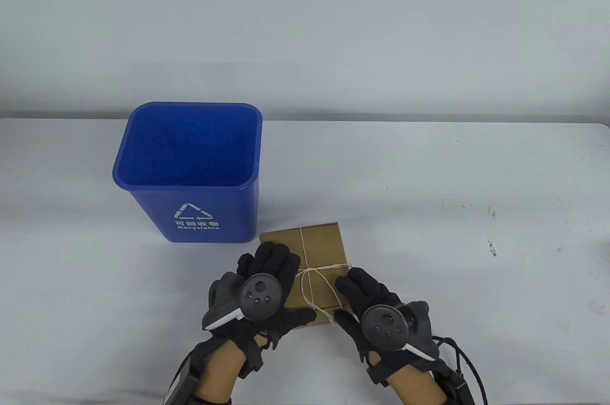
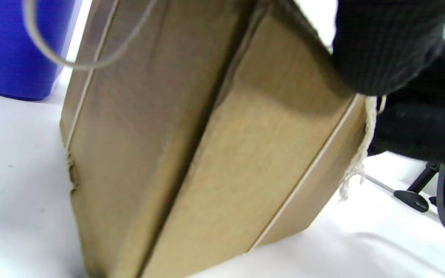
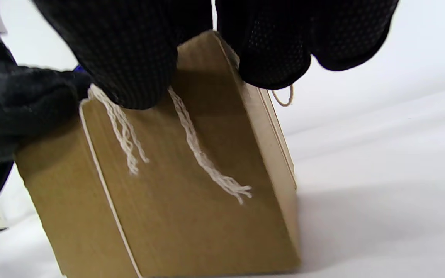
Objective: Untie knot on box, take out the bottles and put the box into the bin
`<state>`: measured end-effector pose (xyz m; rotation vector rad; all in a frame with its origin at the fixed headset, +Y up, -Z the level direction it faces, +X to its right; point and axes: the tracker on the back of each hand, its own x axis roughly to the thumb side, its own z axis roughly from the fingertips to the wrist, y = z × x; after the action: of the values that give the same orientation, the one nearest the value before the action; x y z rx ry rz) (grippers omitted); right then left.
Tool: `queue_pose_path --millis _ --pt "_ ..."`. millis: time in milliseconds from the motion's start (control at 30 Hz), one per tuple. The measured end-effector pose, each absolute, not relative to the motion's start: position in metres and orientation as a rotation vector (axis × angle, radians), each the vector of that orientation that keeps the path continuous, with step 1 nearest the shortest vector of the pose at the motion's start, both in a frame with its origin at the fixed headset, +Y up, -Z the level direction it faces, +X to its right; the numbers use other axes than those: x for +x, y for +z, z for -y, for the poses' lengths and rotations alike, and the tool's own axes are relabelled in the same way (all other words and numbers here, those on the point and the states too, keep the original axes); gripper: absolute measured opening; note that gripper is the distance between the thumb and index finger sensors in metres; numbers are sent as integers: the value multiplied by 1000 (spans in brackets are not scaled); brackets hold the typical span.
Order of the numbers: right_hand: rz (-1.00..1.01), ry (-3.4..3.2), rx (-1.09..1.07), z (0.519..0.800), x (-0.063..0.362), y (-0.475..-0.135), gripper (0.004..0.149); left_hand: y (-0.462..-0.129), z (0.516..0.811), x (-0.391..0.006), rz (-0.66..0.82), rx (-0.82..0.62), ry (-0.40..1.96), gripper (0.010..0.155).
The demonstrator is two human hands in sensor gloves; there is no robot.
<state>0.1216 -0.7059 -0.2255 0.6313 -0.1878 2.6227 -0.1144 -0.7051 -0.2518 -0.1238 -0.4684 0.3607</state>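
Evenly and brightly lit from above, soft shadows beside the box (image 3: 191, 200), wrist views blurred close up, table view sharp.

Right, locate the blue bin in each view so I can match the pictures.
Table view: blue bin left of centre, behind the cardboard box.
Left wrist view: a blue patch in the top left corner.
Right wrist view: hidden by the hands.
Shared landmark: the cardboard box with its string.

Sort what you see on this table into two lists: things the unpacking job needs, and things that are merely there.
Needed for the job:
- cardboard box, closed
- string, knotted on top, frayed ends hanging
- blue bin
- left hand, resting on the box
- right hand, at the box's near corner

Merely there:
- dark specks on the table
- black cable
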Motion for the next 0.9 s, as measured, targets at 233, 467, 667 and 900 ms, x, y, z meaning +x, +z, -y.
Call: queue_pose_path --millis 233,467,667,900 --pt "248 2488 570 703 131 -229 37 -251 709 -119 475 -117 392 106" --pt "192 2342 429 709 154 -242 37 -252 709 -121 479 -122 408 106" --pt "165 2359 345 714 168 -252 37 -251 710 -122 480 -124 414 106" --pt "152 2489 314 720 171 -259 37 -251 710 -123 478 -125 418 106"
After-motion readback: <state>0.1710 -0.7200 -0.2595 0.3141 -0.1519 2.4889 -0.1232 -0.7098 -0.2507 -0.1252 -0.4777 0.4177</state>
